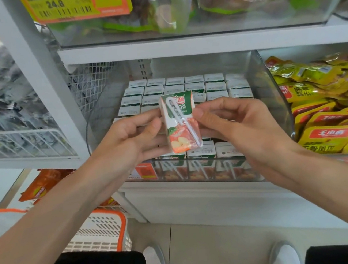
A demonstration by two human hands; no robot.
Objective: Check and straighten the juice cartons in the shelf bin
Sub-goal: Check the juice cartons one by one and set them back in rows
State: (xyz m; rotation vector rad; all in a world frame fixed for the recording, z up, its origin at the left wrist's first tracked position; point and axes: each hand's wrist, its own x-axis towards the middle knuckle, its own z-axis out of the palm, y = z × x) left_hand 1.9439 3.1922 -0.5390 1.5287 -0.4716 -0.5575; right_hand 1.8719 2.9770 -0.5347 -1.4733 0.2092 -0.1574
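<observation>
Green-topped juice carton [180,122] stood pinched between my left hand [129,137] and right hand [233,121], straw side toward me for checking; remaining cartons [195,84] filled the clear bin [271,96] beyond both hands.

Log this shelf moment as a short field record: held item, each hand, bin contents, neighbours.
held item: juice carton, roughly upright, held above the bin, its straw side facing the camera
left: left hand pinches the carton's near side
right: right hand pinches the opposite side
bin: clear shelf bin, packed with rows of cartons standing top-up
right neighbour: yellow snack packets
floor: white basket with an orange rim
</observation>
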